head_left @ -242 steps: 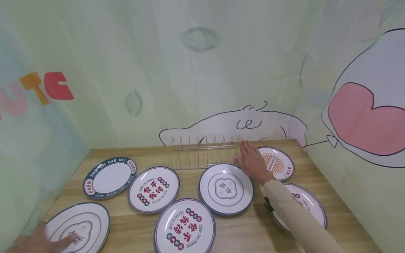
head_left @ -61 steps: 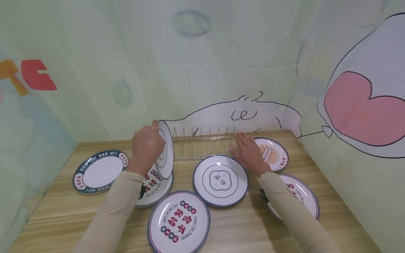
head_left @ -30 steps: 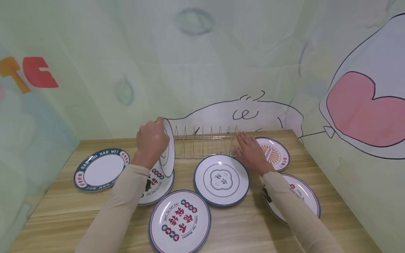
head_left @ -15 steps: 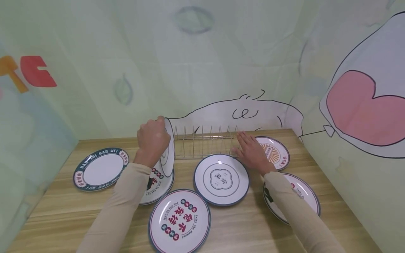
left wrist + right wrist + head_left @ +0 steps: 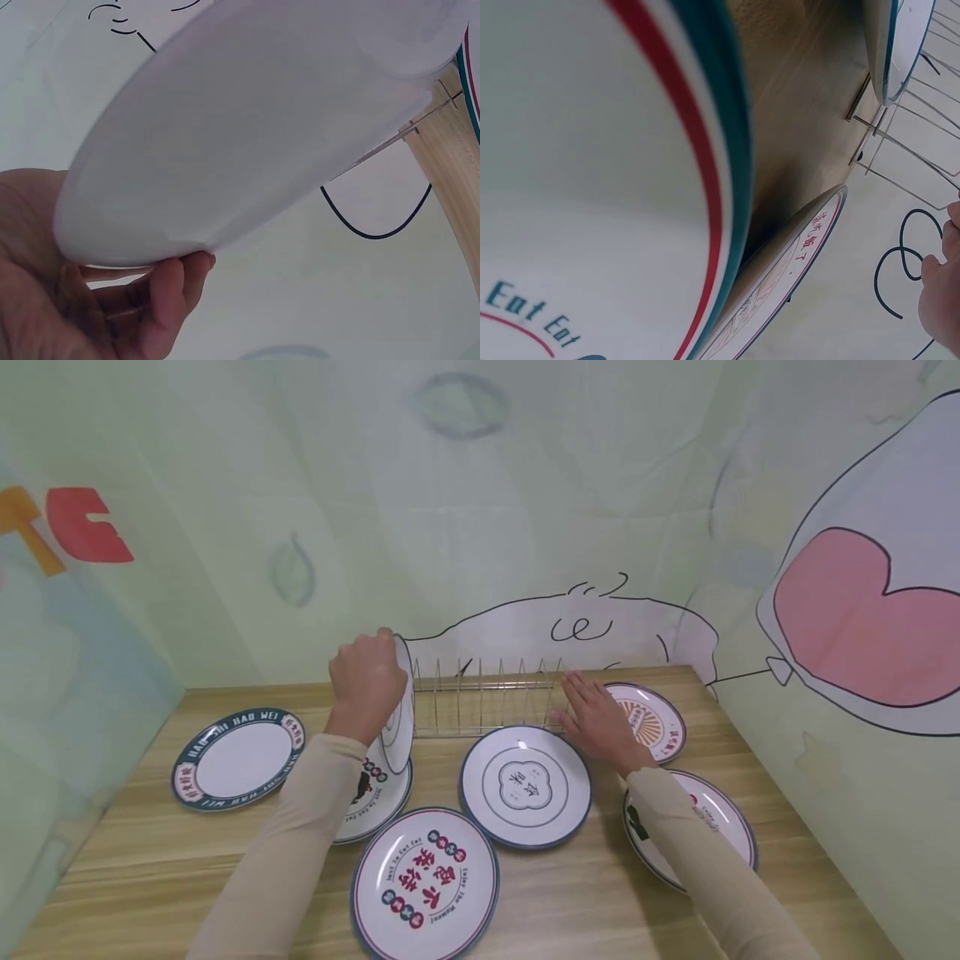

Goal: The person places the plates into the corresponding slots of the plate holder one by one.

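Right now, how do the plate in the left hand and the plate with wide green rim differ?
The held plate is nearly upright; the green-rimmed plate lies flat on the table. The held plate has a thin dark rim line; the green-rimmed plate has a wide lettered band. Both are mostly white.

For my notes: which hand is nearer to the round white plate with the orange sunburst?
Right. The right hand is beside the sunburst plate, at the right end of the silver wire rack; the left hand is farther, at the rack's left end.
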Demonstrator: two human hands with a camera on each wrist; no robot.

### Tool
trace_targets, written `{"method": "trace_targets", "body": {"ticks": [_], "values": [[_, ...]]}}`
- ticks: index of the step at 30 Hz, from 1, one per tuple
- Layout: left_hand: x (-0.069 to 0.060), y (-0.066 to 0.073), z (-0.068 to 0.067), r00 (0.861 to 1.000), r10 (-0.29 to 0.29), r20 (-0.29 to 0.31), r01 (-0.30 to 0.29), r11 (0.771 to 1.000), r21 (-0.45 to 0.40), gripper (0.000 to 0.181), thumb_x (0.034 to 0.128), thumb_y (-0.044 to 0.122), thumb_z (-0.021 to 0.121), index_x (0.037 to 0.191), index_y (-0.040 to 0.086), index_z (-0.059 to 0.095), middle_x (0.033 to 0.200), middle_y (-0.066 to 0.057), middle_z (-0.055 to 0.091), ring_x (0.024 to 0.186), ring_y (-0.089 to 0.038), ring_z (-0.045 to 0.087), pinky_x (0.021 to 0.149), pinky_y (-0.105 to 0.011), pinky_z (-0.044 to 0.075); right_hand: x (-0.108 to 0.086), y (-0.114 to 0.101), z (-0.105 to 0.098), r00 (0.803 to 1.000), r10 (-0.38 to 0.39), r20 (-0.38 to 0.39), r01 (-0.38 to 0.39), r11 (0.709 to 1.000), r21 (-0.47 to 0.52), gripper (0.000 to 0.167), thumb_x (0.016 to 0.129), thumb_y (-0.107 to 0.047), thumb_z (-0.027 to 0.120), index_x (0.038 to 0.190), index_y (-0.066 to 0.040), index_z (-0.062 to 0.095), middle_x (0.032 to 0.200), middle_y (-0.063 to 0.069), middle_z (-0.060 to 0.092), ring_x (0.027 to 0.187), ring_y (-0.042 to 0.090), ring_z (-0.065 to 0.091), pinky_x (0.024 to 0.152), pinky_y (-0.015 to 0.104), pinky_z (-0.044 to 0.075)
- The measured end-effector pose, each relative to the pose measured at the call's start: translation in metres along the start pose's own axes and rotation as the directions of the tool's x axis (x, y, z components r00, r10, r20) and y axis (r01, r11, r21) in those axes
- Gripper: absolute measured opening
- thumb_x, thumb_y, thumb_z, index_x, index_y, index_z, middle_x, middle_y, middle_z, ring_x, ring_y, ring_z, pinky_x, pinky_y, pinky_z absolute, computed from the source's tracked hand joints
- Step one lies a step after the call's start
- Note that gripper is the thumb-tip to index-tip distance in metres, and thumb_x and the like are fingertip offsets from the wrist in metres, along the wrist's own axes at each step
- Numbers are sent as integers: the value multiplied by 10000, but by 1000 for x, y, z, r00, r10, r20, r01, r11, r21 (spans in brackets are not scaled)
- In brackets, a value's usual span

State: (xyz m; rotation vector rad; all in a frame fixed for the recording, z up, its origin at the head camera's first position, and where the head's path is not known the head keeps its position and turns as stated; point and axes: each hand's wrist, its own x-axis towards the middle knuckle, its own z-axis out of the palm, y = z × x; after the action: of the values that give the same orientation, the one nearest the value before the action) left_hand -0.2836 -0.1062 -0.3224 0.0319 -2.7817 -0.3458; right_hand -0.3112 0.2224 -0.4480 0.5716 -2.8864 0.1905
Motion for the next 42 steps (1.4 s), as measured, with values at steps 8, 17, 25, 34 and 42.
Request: {"method": "trace_targets", "body": {"ticks": [8,17,25,34,42], "values": [[8,-1,4,999,-11,-31,11,1000,6,87,867,3,581,945,-30,598,641,-131,561,531,-230,495,432,-302,376,1,0,1,1000,1,0,-1,1000,2,673,1042,-400,462,1541,17,289,1642,178,237,1529,343,239,1249,487,180],[15,-4,7,999,-42,-12,42,999,-1,120,896,22,559,993,-39,595,716,-173,610,591,-272,555,504,-368,475,0,0,2,1000,9,0,-9,1000,-6,678,1039,-400,470,1543,16,287,1642,175,242,1529,341,241,1247,485,191],[17,-5,5,998,-55,27,56,998,-22,188,892,18,556,1063,-47,600,764,-194,633,613,-294,580,532,-385,503,1,1,2,1000,7,-8,-7,1000,2,674,1042,-402,464,1544,10,285,1645,173,232,1541,324,205,1255,475,161],[22,-6,11,998,-23,-64,23,1000,-4,264,908,-29,515,1137,-63,641,723,-202,642,512,-239,528,444,-299,403,0,2,3,1000,3,-18,-2,999,35,679,1030,-374,505,1539,22,293,1641,183,239,1532,348,226,1251,493,170],[34,-6,14,998,-29,-64,27,999,-28,153,885,-41,530,970,-62,655,710,-184,635,539,-244,523,460,-312,413,0,4,3,1000,2,-12,-1,999,51,680,1036,-376,487,1542,26,277,1646,187,217,1533,354,218,1252,494,161]]}}
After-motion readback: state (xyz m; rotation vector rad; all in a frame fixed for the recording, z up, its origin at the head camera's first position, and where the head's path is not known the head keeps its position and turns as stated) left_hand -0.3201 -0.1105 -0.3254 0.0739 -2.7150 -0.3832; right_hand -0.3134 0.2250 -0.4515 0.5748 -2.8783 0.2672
